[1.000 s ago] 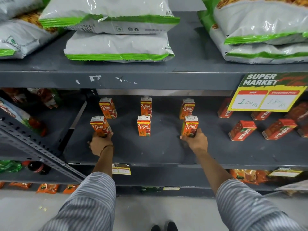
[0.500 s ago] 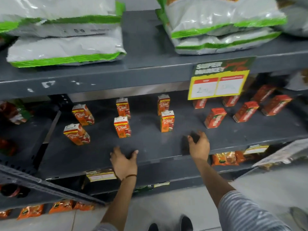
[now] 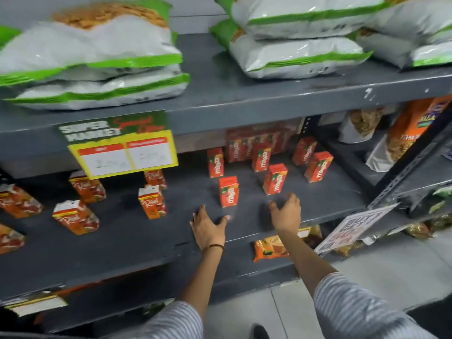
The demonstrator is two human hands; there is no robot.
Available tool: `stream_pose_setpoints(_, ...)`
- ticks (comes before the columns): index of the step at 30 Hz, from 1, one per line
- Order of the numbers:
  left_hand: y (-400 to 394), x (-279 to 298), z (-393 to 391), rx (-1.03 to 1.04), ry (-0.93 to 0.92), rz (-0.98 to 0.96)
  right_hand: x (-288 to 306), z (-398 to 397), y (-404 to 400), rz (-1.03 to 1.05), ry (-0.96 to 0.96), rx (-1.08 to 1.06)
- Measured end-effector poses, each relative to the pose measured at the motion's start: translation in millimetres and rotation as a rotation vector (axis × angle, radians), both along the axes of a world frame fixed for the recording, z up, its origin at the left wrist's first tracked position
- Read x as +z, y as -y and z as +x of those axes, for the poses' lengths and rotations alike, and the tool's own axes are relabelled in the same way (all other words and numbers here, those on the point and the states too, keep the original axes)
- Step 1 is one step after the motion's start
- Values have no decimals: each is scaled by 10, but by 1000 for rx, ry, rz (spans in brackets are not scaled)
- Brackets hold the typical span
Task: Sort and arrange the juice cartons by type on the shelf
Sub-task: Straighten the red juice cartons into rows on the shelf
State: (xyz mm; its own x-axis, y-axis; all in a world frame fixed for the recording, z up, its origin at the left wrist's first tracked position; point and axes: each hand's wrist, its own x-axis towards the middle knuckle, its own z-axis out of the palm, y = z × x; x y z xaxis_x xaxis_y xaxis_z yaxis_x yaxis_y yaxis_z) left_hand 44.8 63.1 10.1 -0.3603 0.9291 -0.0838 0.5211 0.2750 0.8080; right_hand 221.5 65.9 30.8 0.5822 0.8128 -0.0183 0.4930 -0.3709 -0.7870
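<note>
While each grip, left hand [image 3: 208, 228] and right hand [image 3: 286, 213], is open and empty | Maaza carton [image 3: 229, 192]: light, rigid, crushable | pinch side panels.

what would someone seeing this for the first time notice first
Most likely the two bare hands, left hand and right hand, both open and empty, reaching over the grey middle shelf toward the red Maaza cartons standing scattered on its right half. Next, the yellow price sign hanging from the shelf above, and the big white-and-green bags stacked on top.
</note>
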Motion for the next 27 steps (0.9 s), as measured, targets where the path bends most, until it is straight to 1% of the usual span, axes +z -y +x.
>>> stream_pose_setpoints(4, -105, 44, 336, 13, -33, -28, 12, 333, -177, -67, -38, 114)
stream_pose_setpoints(9, -186, 74, 506, 98, -53, -54, -19, 424, -328, -68, -139, 206)
stream_pose_setpoints(17, -343, 77, 604, 182, -90, -121, -35, 398, -528, -79, -138, 195)
stream_pose_setpoints(27, -504, 110, 565, 193, -111, -105, -34, 401, -676, -99, -139, 210)
